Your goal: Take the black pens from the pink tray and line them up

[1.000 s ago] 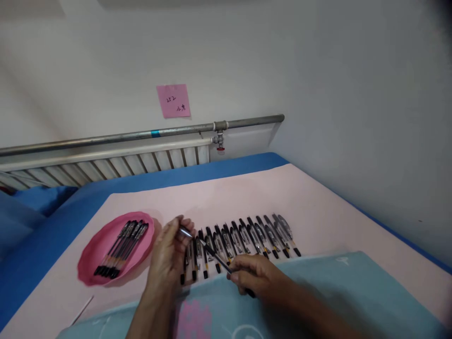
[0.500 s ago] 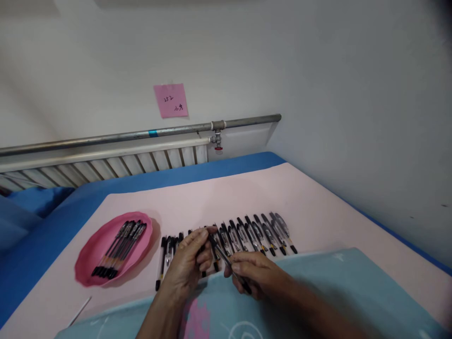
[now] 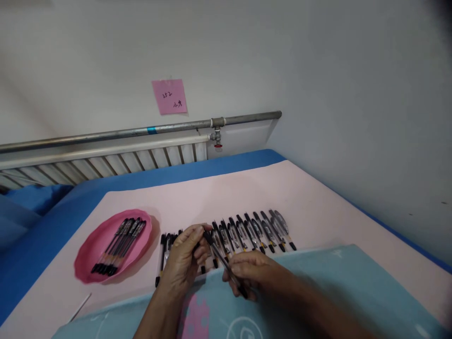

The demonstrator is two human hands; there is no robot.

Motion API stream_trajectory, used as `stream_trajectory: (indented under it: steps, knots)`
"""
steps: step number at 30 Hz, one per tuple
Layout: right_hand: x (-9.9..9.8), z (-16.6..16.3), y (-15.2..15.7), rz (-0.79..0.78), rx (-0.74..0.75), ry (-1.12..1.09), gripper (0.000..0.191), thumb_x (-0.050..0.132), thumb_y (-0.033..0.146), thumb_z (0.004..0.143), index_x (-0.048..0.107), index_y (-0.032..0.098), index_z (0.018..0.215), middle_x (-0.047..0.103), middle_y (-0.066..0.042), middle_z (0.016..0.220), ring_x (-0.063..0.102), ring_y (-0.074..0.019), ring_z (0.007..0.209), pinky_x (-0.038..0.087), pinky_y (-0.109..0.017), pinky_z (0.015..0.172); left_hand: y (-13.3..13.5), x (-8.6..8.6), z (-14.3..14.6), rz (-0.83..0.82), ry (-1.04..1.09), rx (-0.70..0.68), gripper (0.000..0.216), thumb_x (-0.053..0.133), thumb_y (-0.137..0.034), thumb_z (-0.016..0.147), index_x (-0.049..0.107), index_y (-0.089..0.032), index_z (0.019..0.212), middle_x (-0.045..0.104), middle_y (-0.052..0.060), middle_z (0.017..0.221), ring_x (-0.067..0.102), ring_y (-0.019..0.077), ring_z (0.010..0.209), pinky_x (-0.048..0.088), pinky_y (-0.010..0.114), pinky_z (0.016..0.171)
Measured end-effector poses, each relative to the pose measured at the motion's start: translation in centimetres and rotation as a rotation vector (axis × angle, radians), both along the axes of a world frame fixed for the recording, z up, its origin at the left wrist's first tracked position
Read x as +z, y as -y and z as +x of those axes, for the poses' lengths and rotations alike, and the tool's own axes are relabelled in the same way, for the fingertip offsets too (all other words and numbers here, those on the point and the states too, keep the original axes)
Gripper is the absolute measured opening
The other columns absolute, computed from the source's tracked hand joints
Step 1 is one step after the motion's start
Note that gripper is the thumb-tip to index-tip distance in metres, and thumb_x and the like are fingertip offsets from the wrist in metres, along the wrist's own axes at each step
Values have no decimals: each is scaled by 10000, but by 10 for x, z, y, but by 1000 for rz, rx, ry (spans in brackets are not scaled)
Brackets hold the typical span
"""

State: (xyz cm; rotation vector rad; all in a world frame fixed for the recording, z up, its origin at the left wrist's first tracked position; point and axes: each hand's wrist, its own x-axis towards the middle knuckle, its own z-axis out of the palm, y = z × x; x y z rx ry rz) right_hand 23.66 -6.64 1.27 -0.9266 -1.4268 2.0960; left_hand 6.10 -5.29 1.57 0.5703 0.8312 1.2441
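A slim pen (image 3: 221,259) with dark ends slants between my two hands over the near edge of the table. My left hand (image 3: 187,254) pinches its upper dark end between thumb and fingers. Lower down, my right hand (image 3: 247,270) has its fingers closed round the barrel, and the black tip sticks out below. Just behind the hands, a row of pens (image 3: 254,230) with black ends lies side by side, partly hidden by my left hand. On the left, a pink scalloped plate (image 3: 83,256) bears a bundle of several assembled pens (image 3: 120,247).
A thin white stick (image 3: 80,307) lies at the front left. Pale pink sheeting (image 3: 183,197) covers the blue table (image 3: 148,176), and a light blue patterned cloth (image 3: 318,282) lies along the front. Behind stand a radiator (image 3: 134,162) and a metal pipe (image 3: 183,126) along the wall.
The pen has shifted slightly left and down in my hands, its lower end now nearer my right fingers. The whole view has moved a little. The plate and row of pens look the same.
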Motion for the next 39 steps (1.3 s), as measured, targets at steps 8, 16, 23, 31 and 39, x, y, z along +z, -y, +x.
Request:
stream_trajectory:
  steps: [8,16,23,31,39]
  knots:
    - [-4,-3,3,-90,-33,-118,316,518,413,747,573,112,826,581,-41,690,492,-80,500,353,-190,428,1,0,-1,50,-20,17,197,649,-282,696,638,-116,803,398,-53,501,301,3,389,209,132,357]
    - [-6,-5,2,21,-232,58,208,638,310,656,512,152,703,501,42,552,417,-45,433,311,-169,408,0,-1,-2,78,-38,30,181,639,-275,705,640,-126,808,408,-50,502,305,7,394,208,135,360]
    - [-4,-6,3,-69,-217,13,211,592,337,695,506,149,737,512,36,533,424,-50,414,285,-162,368,0,-1,-3,83,-56,23,166,624,-267,719,640,-128,808,391,-53,490,299,12,393,205,142,361]
    - [-2,-7,2,-118,-125,2,292,504,416,741,546,130,778,556,-12,602,474,-81,441,313,-186,366,-2,-2,-3,105,-71,27,174,612,-273,731,637,-125,818,369,-59,477,293,14,395,200,144,365]
    - [-5,-7,3,-66,-209,23,270,536,406,728,525,145,796,564,0,630,454,-63,431,286,-175,358,-2,-2,-5,99,-75,59,189,621,-280,723,633,-123,826,401,-52,521,292,11,406,201,147,372]
